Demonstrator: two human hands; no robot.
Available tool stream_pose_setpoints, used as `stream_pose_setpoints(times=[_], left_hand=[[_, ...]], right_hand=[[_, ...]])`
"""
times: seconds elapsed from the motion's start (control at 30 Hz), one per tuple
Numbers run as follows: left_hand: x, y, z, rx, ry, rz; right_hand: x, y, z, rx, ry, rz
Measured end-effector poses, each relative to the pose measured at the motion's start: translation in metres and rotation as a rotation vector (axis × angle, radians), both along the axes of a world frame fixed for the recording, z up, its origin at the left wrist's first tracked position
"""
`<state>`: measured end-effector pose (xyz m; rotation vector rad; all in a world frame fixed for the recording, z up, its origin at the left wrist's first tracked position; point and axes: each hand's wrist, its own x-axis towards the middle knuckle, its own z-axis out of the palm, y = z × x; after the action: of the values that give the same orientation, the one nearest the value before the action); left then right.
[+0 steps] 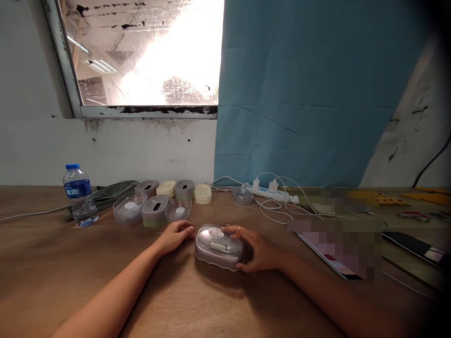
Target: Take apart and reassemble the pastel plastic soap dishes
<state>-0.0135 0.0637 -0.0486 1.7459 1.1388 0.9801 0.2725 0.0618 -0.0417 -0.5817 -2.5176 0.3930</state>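
A grey plastic box (219,256) with a clear, shiny lid is in front of me at the middle of the table. A pale oblong piece shows through its lid, with a round label near the back. My right hand (259,249) grips the right side, its thumb at the lower corner and its fingers near the back edge. Beside the left end is my left hand (176,235), fingers loosely bent with a gap between them; whether its fingertips touch the box I cannot tell. A dark shadow lies below the box.
Behind my hands stand grey cups (155,209), stacked cream pieces (202,193) and clear lids (129,209). A water bottle (78,197) is at left. Another lidded box (242,196) sits near a power strip (271,191) with tangled white cables. A tablet (327,251) lies right.
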Motion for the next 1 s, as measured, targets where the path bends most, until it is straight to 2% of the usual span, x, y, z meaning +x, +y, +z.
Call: stream_pose_setpoints(times=[0.1,0.2,0.3,0.37,0.5,0.63,0.7,0.83,1.0], left_hand=[[-0.001,0.001,-0.001,0.024,-0.017,0.020],[-0.002,-0.001,0.002,0.154,0.128,0.064],[-0.003,-0.004,0.004,0.330,0.285,0.096],[-0.002,-0.005,0.005,0.382,0.327,0.104],[0.001,-0.005,0.004,0.426,0.330,0.147],[0.001,-0.004,0.004,0.435,0.289,0.194],[-0.001,-0.004,0.005,0.430,0.301,0.208],[-0.003,-0.003,0.005,0.437,0.357,0.205],[-0.004,-0.004,0.005,0.430,0.388,0.232]], right_hand=[[0.005,0.008,-0.005,-0.024,-0.001,-0.171],[0.013,0.021,-0.011,0.004,0.042,-0.349],[0.019,0.034,-0.017,0.049,0.057,-0.375],[0.020,0.040,-0.020,0.065,0.046,-0.348],[0.015,0.047,-0.024,0.119,0.031,-0.328],[0.006,0.073,-0.023,0.351,-0.021,-0.367],[0.003,0.096,-0.022,0.423,-0.009,-0.426],[0.007,0.143,-0.021,0.450,0.079,-0.608],[0.018,0.174,-0.026,0.417,0.240,-0.849]])
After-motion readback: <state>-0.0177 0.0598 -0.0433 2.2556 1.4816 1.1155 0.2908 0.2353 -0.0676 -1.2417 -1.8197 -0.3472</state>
